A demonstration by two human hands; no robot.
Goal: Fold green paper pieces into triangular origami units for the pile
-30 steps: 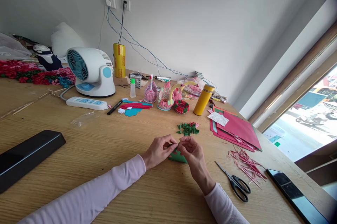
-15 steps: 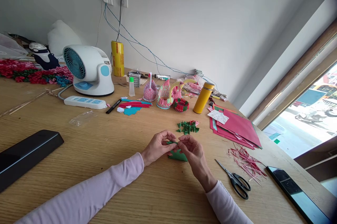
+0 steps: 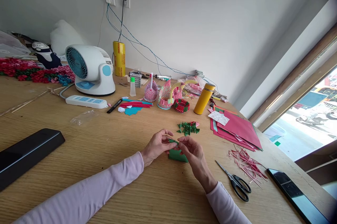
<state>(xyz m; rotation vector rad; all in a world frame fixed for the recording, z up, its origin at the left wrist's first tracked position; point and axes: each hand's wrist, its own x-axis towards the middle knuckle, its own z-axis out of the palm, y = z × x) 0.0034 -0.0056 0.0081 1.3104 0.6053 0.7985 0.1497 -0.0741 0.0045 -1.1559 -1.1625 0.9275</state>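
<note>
My left hand (image 3: 157, 144) and my right hand (image 3: 192, 149) meet over the wooden table (image 3: 105, 140), both pinching a small green paper piece (image 3: 173, 141) between fingertips. Just under the hands lies a stack of green paper slips (image 3: 177, 155). Beyond them sits a small heap of folded green triangles (image 3: 187, 128) with a pink piece at its right edge. Both arms wear pale pink sleeves.
Scissors (image 3: 235, 182) and red paper trimmings (image 3: 246, 164) lie to the right, a phone (image 3: 297, 196) beyond. Red paper sheets (image 3: 237, 129), a yellow flask (image 3: 203, 99), paper swans (image 3: 165, 96), a fan (image 3: 89, 70), a power strip (image 3: 85, 102) and a black box (image 3: 26, 154) surround.
The hands stay together over the green slips; the fingers have shifted slightly on the small green piece. The camera view moved a little.
</note>
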